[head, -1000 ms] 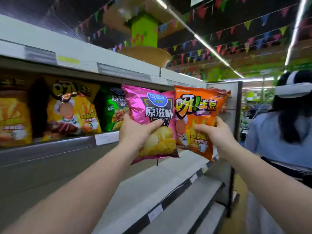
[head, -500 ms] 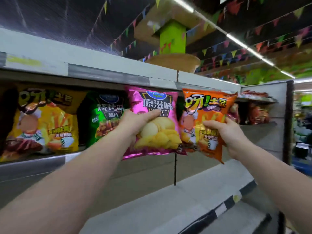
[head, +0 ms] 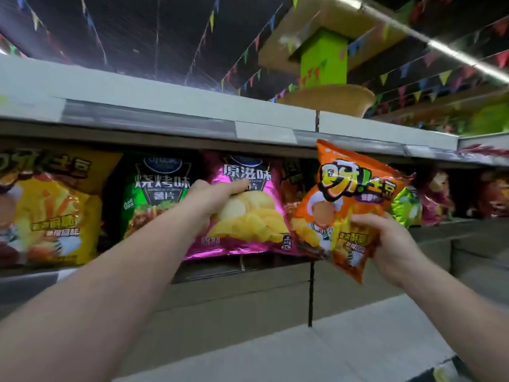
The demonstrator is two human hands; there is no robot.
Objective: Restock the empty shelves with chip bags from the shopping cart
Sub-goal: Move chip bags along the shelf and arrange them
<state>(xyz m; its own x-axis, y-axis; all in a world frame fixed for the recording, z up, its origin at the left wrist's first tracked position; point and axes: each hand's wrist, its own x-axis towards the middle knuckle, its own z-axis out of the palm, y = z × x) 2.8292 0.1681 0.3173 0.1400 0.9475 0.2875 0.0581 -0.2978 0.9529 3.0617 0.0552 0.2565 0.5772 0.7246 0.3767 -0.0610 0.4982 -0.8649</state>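
With my left hand gripping the pink bag, I should push it upright beside the green bag, while my right hand pinches the orange bag clear.

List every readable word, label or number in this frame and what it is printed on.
"原滋味": pink chip bag, held by the left hand.
"呀!土豆": orange chip bag, held by the right hand.
"烧烤味" and "薯片": green chip bag.
Yellow chip bag and shelf-edge labels: too blurred.
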